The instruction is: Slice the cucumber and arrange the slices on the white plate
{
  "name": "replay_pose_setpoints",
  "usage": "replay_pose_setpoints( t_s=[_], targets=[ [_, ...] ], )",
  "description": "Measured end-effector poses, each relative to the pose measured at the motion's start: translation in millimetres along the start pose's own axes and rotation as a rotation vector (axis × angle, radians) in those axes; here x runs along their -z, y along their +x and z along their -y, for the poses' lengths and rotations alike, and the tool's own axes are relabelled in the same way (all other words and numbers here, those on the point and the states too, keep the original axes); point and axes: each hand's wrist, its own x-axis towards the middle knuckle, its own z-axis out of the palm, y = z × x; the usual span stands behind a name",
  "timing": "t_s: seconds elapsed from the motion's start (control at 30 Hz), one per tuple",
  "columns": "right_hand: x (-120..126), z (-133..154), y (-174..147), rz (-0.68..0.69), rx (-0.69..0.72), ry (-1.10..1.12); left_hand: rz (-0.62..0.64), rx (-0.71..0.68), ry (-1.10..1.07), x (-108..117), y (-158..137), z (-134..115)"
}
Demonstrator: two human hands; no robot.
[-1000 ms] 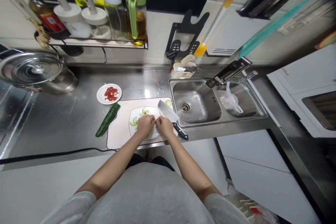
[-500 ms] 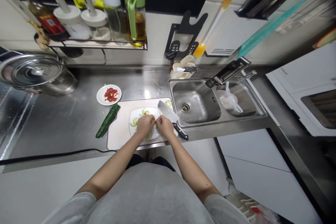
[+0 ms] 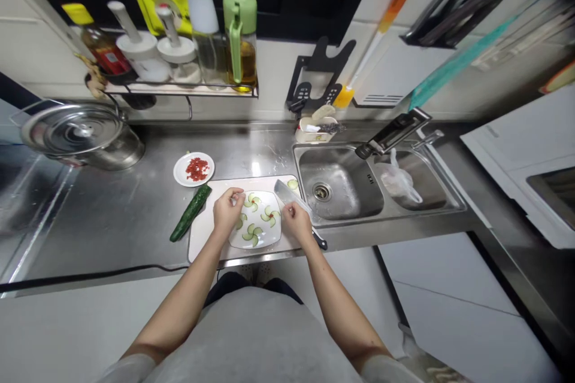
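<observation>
A white squarish plate [image 3: 271, 236] lies on the pale cutting board [image 3: 202, 236], with thin green cucumber slices [image 3: 252, 234] fanned into pinwheels on it. Red bits show at the middle of the right-hand pinwheel. At the plate's left edge is my left hand [image 3: 228, 210], its fingertips pinched together. My right hand [image 3: 297, 224] is curled closed beside the right edge, over the kitchen knife [image 3: 287, 194]. Anything in either pinch is too small to make out. A small white plate [image 3: 178, 178] holds chopped red pieces [image 3: 196, 169]; a whole cucumber [image 3: 190, 214] lies below it.
A double steel sink [image 3: 341, 185] is right of the board, with a plastic bag [image 3: 401, 184] in its far basin. A lidded steel pot [image 3: 103, 143] stands left. Condiment bottles line the wall rack [image 3: 179, 91]. A cucumber piece [image 3: 292, 184] sits at the board's corner.
My hands have parted from over the plate, left hand to its left edge and right hand to its right, uncovering the pinwheels. The whole view has shifted slightly.
</observation>
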Motion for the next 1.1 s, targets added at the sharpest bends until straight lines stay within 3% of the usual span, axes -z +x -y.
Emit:
replay_pose_setpoints(
  t_s=[0.2,0.5,0.73,1.1],
  targets=[
    [-3.9,-3.1,0.3,0.000,0.056,0.048,-0.154,0.035,0.042,29.9,29.9,17.7],
    [-1.6,1.3,5.2,-0.022,0.119,0.146,-0.271,0.215,0.427,96.9,109.9,45.9],
    [6.1,-1.7,10.2,-0.028,0.111,0.164,-0.098,0.313,0.621,109.9,151.1,73.2],
    [7.1,-9.2,12.4,-0.020,0.079,0.134,0.075,0.372,0.728,104.4,159.5,87.9]
  ],
)
